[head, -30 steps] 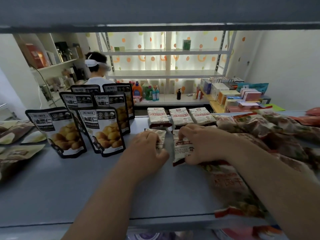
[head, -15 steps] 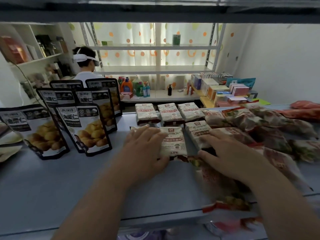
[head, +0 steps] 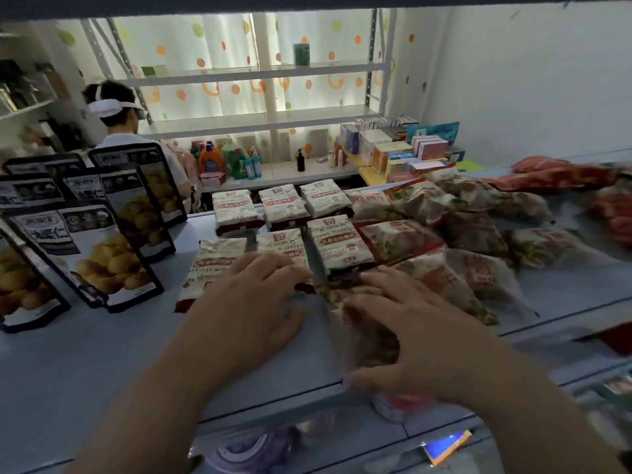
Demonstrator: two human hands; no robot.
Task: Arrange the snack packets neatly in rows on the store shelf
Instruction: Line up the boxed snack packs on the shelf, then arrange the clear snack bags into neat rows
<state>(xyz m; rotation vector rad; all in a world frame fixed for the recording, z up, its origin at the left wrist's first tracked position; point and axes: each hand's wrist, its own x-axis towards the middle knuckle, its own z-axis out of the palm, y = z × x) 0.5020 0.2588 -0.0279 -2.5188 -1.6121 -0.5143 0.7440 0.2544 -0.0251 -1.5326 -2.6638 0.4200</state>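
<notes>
Six white-and-red snack packets lie flat in two rows of three on the grey shelf [head: 85,364]: a back row [head: 282,203] and a front row [head: 337,244]. My left hand [head: 253,302] rests with fairly straight fingers on the front row's left packet [head: 213,265] and middle packet [head: 280,242]. My right hand [head: 410,336] is spread over a floral packet [head: 371,336] near the shelf's front edge, its thumb at the edge. The picture is blurred under that hand.
Black stand-up pouches [head: 99,254] stand in rows at the left. Floral packets [head: 461,278] lie in a loose heap at the right, red packets [head: 554,176] behind them. Behind the shelf a person [head: 116,121] stands by other shelves holding bottles and boxes.
My right hand has drawn back from the right front-row white packet toward the shelf's front edge, onto a floral packet. My left hand stays on the front-row packets. The view has moved closer.
</notes>
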